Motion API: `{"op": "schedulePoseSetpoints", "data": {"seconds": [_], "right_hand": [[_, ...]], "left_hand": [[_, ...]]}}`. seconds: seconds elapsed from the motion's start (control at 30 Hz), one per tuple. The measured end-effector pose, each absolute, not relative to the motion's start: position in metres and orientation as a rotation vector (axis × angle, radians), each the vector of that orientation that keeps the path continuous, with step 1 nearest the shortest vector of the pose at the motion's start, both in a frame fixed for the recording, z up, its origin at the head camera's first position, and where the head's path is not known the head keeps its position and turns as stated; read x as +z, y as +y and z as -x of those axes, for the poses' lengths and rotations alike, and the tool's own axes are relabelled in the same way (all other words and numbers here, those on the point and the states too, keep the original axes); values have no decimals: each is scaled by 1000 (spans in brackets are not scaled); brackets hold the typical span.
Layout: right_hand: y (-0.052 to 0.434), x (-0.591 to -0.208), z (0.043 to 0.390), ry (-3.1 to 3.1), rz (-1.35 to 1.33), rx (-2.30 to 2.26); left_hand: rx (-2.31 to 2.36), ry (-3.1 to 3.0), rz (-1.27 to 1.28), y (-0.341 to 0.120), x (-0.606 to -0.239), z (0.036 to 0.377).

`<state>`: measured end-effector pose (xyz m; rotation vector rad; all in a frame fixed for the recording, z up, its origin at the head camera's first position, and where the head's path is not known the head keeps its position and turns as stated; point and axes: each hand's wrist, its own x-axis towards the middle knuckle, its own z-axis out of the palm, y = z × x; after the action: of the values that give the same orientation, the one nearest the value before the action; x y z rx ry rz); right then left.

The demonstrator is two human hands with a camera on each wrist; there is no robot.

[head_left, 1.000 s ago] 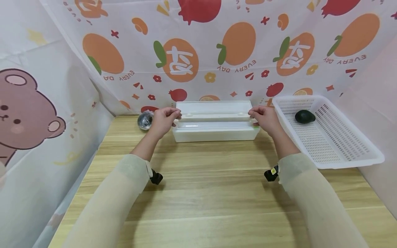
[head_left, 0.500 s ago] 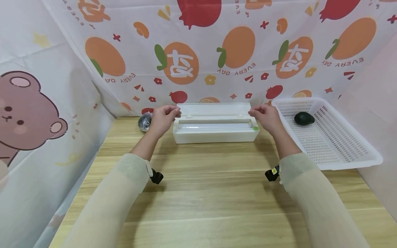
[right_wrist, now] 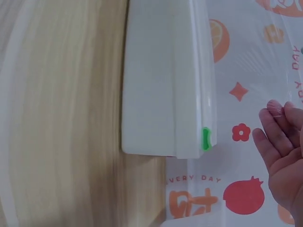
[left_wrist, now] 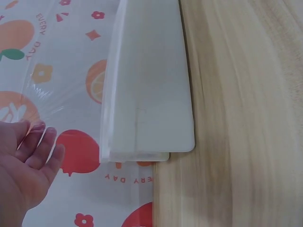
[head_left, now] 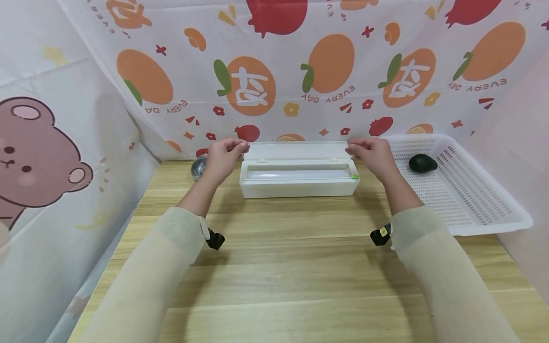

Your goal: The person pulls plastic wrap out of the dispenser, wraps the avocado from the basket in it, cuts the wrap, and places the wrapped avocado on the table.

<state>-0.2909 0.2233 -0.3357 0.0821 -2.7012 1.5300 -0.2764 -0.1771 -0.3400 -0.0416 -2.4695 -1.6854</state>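
Observation:
A long white cling film dispenser box [head_left: 300,189] lies on the table against the patterned cloth, its lid [head_left: 298,150] raised at the back. Inside the slot shows a pale roll [head_left: 298,174]. Thin clear cling film [left_wrist: 54,99] stretches out above the box, faintly visible by its glints and creases. My left hand [head_left: 224,157] pinches one corner of the film between thumb and fingertips, near the lid's left end. At the lid's right end, my right hand [head_left: 374,155] pinches the other corner. A green tab [right_wrist: 206,138] marks the box's right end.
To the right stands a white plastic basket [head_left: 463,195] with a dark green avocado [head_left: 422,163] in it. Partly behind my left hand sits a round, film-wrapped object [head_left: 198,167]. Cloth walls close off the back and sides of the wooden table [head_left: 279,267].
Both hands have risen slightly, from the box's ends to about the lid's top edge, pinching the film. More of the slot and roll shows than a second ago. The basket and avocado stay put.

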Motion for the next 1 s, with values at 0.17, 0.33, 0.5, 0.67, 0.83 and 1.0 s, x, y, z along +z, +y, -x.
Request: {"op": "schedulePoseSetpoints", "data": {"seconds": [0.17,0.33,0.5,0.67,0.83,1.0], "right_hand": [[226,-333,293,-2662,-15,1684],[223,-330,293,-2601,-35,1790],[220,-326,294,-2555,-35,1810],[219,-320,297,-2519,-13,1861],[218,-313,300,-2488,24,1945],[217,-306,301,-2485,8,1904]], "left_hand": [[-1806,-2411,17,-176,-336,279],[-1928,-2340,36,-175,-332,279],[-1925,-2324,60,-175,-329,280],[-1913,-2307,66,-176,-324,282],[-1929,-2299,66,-177,-320,285],[-1928,-2333,26,-177,-310,284]]}}
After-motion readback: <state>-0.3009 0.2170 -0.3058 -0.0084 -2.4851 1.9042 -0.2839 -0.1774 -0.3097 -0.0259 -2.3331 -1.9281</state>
